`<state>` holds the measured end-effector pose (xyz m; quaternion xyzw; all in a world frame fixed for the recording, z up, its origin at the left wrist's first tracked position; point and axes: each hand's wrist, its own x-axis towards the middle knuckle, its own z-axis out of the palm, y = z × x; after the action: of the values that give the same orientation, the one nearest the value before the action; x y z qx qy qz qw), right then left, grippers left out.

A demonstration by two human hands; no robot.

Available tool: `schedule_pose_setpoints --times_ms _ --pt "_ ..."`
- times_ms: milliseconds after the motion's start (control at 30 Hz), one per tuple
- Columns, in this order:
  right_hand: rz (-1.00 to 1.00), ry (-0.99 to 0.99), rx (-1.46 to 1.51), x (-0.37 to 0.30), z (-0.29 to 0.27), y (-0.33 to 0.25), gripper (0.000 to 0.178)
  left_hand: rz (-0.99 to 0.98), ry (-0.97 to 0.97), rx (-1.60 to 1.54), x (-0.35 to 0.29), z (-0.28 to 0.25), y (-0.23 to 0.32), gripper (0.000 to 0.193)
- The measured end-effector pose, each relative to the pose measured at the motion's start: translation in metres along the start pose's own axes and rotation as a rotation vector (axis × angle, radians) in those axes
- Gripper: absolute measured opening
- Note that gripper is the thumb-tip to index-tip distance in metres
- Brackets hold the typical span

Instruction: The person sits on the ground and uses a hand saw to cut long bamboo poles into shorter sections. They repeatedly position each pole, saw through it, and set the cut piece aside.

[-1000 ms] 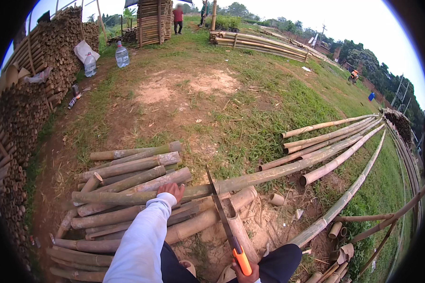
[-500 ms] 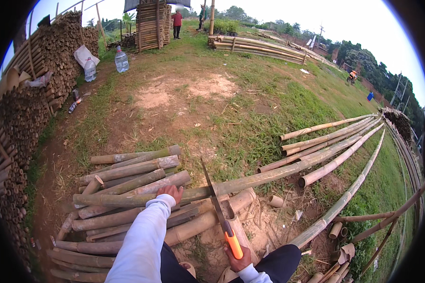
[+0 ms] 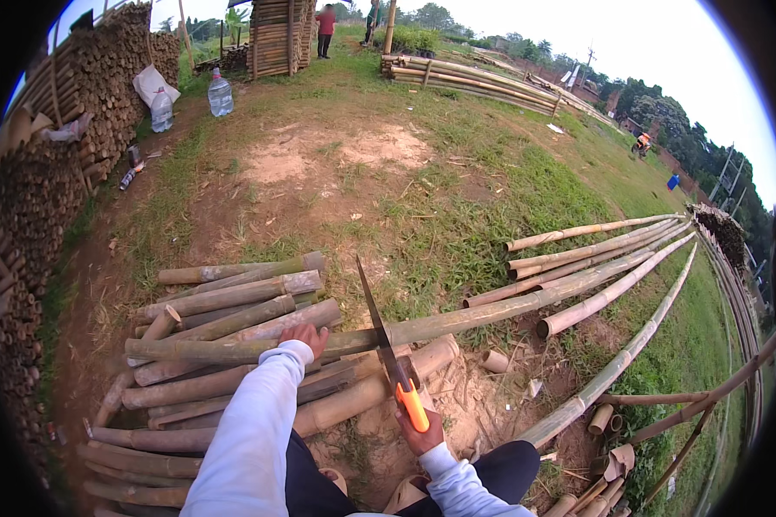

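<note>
You appear to be sawing: your right grip (image 3: 421, 433) is wrapped around the handsaw (image 3: 386, 351), its blade crossing the long bamboo pole (image 3: 457, 321) just past the cut-bamboo pile's (image 3: 228, 295) right edge. Your left grip (image 3: 307, 339) rests atop the pole, finger closure unclear; the next stroke calls for steady pressure there.
</note>
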<state>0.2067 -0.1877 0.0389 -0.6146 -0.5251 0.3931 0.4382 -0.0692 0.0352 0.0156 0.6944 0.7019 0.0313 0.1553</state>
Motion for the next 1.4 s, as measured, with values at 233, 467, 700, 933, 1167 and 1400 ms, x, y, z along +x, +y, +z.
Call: schedule_pose_setpoints --times_ms 233,467,700,933,1167,1400 --pt "0.02 0.062 -0.01 -0.106 -0.03 0.005 0.027 -0.083 -0.042 0.028 -0.009 -0.007 0.014 0.056" --pt "-0.087 0.058 -0.048 0.024 0.013 -0.015 0.025 -0.031 -0.066 0.031 0.005 -0.008 0.014 0.061" --pt "0.065 0.106 0.022 -0.115 -0.023 0.03 0.021 -0.015 -0.014 0.048 0.0 -0.01 0.009 0.06" --pt "-0.082 0.077 -0.081 0.032 0.011 -0.006 0.028 -0.06 0.055 0.056 0.0 -0.001 0.017 0.06" --pt "0.089 -0.046 -0.062 -0.039 -0.015 -0.005 0.026 -0.012 0.063 0.097 0.004 -0.006 0.005 0.063" --pt "0.032 0.064 -0.035 -0.062 -0.025 -0.002 0.015 -0.038 0.049 0.084 0.004 0.008 0.023 0.064"
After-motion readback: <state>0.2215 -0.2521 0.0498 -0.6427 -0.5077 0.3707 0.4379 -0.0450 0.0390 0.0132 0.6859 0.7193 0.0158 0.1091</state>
